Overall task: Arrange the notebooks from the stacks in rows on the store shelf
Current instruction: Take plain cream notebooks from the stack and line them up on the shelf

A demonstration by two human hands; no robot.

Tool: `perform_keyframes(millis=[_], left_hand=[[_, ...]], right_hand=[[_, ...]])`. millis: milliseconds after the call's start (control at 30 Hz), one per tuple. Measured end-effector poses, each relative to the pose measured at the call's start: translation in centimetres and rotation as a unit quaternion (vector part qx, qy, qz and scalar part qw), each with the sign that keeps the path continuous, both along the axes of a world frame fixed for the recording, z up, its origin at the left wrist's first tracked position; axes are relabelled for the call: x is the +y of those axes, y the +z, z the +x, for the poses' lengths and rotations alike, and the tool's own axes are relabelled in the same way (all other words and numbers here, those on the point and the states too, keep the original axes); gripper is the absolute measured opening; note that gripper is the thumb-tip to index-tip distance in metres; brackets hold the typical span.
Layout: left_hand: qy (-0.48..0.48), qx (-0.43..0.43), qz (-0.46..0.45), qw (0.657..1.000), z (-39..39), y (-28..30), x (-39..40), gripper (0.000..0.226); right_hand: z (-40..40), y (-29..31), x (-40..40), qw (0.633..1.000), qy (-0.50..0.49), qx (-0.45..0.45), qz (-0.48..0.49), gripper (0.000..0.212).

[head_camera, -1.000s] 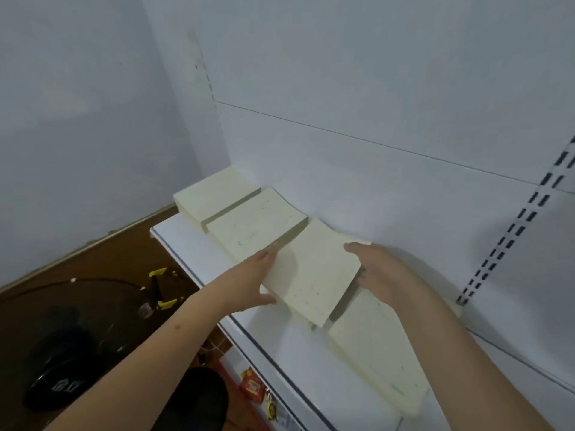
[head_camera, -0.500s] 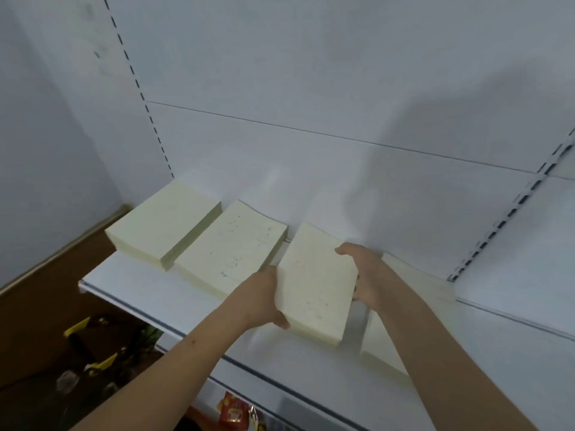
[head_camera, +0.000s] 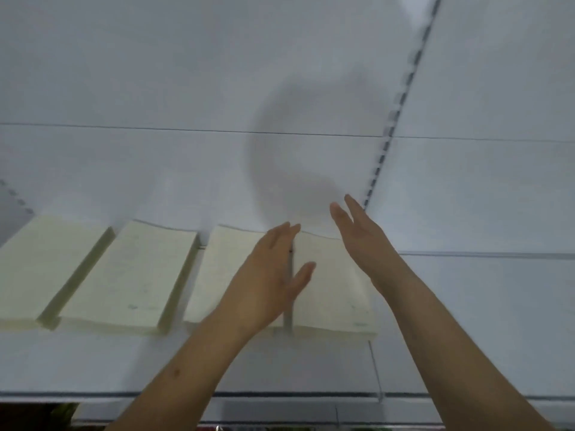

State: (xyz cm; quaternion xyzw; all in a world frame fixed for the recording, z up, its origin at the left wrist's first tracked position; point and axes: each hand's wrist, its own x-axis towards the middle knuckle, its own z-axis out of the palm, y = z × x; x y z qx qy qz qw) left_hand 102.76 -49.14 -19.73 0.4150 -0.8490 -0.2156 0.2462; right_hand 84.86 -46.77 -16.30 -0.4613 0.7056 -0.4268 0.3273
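Several pale cream notebook stacks lie side by side in a row at the back of the white shelf: the leftmost stack, a second stack, a third stack and the rightmost stack. My left hand hovers with straight fingers over the gap between the third and rightmost stacks, holding nothing. My right hand is raised above the far right corner of the rightmost stack, fingers straight and empty.
The white back panel rises right behind the stacks, with a slotted upright to the right. Bare shelf surface stretches to the right of the rightmost stack and along the front edge.
Both hands have let go of the third stack, which now lies flat in the row, and lifted off it. The view has swung to face the shelf straight on.
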Motion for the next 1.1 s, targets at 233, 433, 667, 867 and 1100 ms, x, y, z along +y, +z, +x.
perform_keyframes(millis=[233, 433, 667, 867, 1100], left_hand=[[-0.148, 0.021, 0.024, 0.988, -15.0, -1.8, 11.1, 0.069], [-0.237, -0.009, 0.042, 0.971, -29.1, -2.1, 23.4, 0.068], [-0.319, -0.014, 0.143, 0.937, -41.4, -3.2, 35.3, 0.074], [-0.368, -0.019, 0.141, 0.919, -49.7, -3.4, 40.2, 0.075], [-0.408, -0.030, 0.157, 0.899, -60.5, -5.2, 41.8, 0.085]], right_hand=[[-11.8, 1.3, 12.4, 0.985, -0.105, 0.128, -0.045, 0.077], [-24.9, 2.5, 26.9, 0.949, -0.198, 0.237, -0.059, 0.078], [-37.3, 0.8, 42.7, 0.914, -0.294, 0.278, 0.002, 0.077], [-43.8, -0.4, 51.6, 0.889, -0.358, 0.284, 0.030, 0.076], [-52.4, -2.3, 55.6, 0.866, -0.403, 0.289, 0.067, 0.078]])
